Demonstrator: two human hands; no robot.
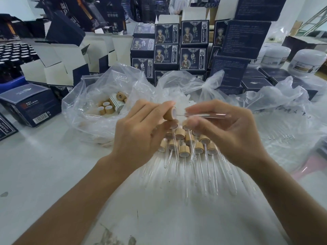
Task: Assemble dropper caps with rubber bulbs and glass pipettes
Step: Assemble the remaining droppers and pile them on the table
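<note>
My left hand (139, 131) pinches a bamboo-coloured dropper cap (170, 114), its white-lined open end facing right. My right hand (224, 131) holds a clear glass pipette (207, 115) lying level, its tip pointing left at the cap's opening. Whether the tip is inside the cap I cannot tell. Below both hands, several finished droppers (187, 147) lie in a pile on the white table (53, 174), caps up and glass stems pointing toward me. A clear bag (85, 110) at the left holds loose bamboo caps (106, 107). White rubber bulbs (177, 100) sit in another bag behind my hands.
Stacks of dark blue product boxes (178, 48) wall off the back of the table. Open boxes (58, 68) stand at the left, white jars (307, 62) at the right. A clear bag (283, 131) at the right holds loose glass pipettes.
</note>
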